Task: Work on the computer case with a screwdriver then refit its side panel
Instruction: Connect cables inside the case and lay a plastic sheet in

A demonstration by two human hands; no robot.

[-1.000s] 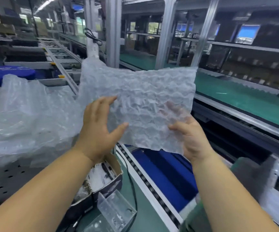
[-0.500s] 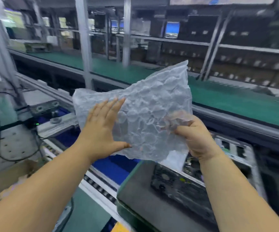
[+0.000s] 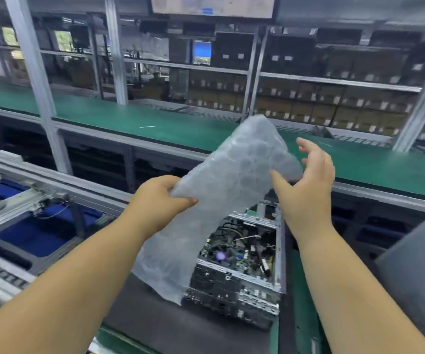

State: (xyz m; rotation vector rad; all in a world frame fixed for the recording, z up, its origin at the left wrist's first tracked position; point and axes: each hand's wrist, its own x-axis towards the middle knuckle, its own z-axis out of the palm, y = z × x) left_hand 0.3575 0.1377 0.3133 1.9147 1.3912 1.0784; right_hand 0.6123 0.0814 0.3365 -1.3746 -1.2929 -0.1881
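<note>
Both forearms reach forward from the bottom edge and converge above the worktop (image 3: 160,325). The left hand (image 3: 155,200) is raised at mid-frame, back of the hand toward the camera, wrist roughly straight. The right hand (image 3: 306,185) is held slightly higher and to the right, palm turned inward toward the left, fingers spread and lightly bent, thumb pointing left.

A sheet of bubble wrap (image 3: 221,200) hangs between the hands. Its long axis runs on a diagonal, upper end up and to the right near the right hand, lower end drooping down and to the left in front of the computer case (image 3: 242,272).

Left grip: closed on the left edge of the sheet, thumb underneath and fingers curled over, pinching it. Right grip: wide apart; the thumb lies against the right edge of the sheet, the fingers stand free of it and clasp nothing.

The computer case lies on its side on the dark mat of the worktop, directly below the hands, its open side facing up and the circuit board (image 3: 234,251) and wiring exposed. Its long axis runs away from the camera, with the rear port face nearest. A grey flat panel (image 3: 415,272) sits at the right edge, apart from the case.
</note>
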